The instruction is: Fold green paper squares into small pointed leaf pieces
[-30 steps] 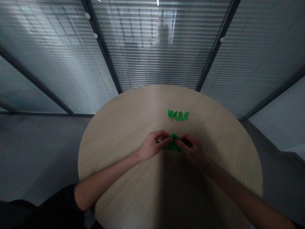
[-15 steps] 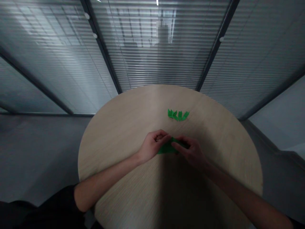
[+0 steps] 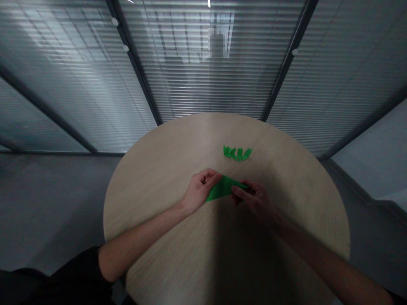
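Note:
A piece of green paper (image 3: 221,188) with a slanting top edge is stretched between my two hands over the table. My left hand (image 3: 201,189) pinches its left side, thumb on top and fingers curled. At the right corner, my right hand (image 3: 253,198) grips the paper between thumb and fingers; part of that corner is hidden. Beyond my hands, several small folded green paper pieces (image 3: 240,154) lie close together in a row on the tabletop.
The round wooden table (image 3: 152,178) carries everything, and my forearms cross its near part. A dark shadow falls toward me. Behind the far edge stand glass partitions with blinds (image 3: 203,84) and dark frames (image 3: 138,67). Grey floor (image 3: 60,203) shows on the left.
My left hand has shifted slightly left and up, and my hands are farther apart. More of the green paper shows between them. The small folded pieces stay put.

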`<state>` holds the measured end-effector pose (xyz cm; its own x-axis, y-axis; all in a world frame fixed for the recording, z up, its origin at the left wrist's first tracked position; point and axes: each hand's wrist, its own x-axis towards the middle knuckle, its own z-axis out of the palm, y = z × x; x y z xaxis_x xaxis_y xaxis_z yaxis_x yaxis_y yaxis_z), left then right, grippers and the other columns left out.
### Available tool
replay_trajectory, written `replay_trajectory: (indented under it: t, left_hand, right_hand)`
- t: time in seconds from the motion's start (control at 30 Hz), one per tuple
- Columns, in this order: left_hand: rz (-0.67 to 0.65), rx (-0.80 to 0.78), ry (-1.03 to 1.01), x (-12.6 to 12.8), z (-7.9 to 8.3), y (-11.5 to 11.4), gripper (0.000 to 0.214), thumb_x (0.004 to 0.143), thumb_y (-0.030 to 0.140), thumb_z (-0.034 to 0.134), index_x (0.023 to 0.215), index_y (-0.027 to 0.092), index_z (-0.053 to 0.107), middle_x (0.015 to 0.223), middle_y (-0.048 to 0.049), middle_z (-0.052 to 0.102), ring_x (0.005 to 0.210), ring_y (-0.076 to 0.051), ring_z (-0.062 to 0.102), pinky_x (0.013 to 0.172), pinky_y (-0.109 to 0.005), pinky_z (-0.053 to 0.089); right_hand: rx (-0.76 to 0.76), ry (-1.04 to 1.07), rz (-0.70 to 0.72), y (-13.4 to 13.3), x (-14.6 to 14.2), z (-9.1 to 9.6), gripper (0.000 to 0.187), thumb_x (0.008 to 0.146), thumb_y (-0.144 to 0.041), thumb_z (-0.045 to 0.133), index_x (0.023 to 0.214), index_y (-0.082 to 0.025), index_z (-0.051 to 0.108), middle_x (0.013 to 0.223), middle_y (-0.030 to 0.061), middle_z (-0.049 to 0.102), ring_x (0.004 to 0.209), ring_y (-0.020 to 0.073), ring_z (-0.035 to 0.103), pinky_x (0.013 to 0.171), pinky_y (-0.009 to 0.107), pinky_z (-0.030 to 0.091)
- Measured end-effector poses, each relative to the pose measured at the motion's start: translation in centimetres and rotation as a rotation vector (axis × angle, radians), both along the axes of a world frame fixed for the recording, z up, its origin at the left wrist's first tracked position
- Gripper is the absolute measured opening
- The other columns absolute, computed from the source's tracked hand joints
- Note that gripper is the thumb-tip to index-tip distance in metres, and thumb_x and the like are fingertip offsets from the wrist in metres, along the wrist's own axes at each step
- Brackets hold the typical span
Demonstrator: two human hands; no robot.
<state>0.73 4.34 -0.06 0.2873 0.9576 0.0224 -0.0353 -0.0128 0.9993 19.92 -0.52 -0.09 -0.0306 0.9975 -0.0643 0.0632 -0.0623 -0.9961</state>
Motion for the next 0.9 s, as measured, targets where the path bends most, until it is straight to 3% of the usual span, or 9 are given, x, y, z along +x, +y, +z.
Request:
replay_trajectory:
  t: [0.37, 0.73, 0.9]
  left_hand:
    - [0.040, 0.026, -0.014, -0.01, -0.03, 0.22, 0.044, 0.082, 0.057, 0.076, 0.077, 0.015, 0.064, 0.062, 0.0030, 0.054, 0.054, -0.009, 0.045, 0.050, -0.022, 0.033]
    - [0.056, 0.011, -0.003, -0.04, -0.12, 0.19, 0.041, 0.083, 0.055, 0.074, 0.079, 0.016, 0.063, 0.061, 0.0032, 0.053, 0.054, -0.010, 0.045, 0.052, -0.022, 0.034]
    - [0.076, 0.082, 0.038, 0.03, -0.06, -0.07, 0.039, 0.087, 0.054, 0.070, 0.080, 0.017, 0.062, 0.061, 0.0042, 0.048, 0.054, -0.010, 0.042, 0.051, -0.023, 0.031]
  right_hand:
    - [-0.041, 0.101, 0.027, 0.23, 0.31, -0.11, 0.045, 0.079, -0.062, 0.078, 0.077, -0.017, 0.075, 0.072, 0.0052, 0.074, 0.059, 0.0145, 0.065, 0.059, 0.029, 0.054]
    - [0.042, -0.037, 0.033, 0.35, 0.56, -0.70, 0.049, 0.086, -0.065, 0.070, 0.078, -0.018, 0.080, 0.073, 0.0079, 0.077, 0.060, 0.0159, 0.066, 0.059, 0.028, 0.054]
    - [0.055, -0.066, 0.037, 0.34, 0.40, -0.72, 0.049, 0.087, -0.065, 0.070, 0.076, -0.018, 0.081, 0.070, 0.0069, 0.076, 0.059, 0.0160, 0.065, 0.058, 0.028, 0.052]
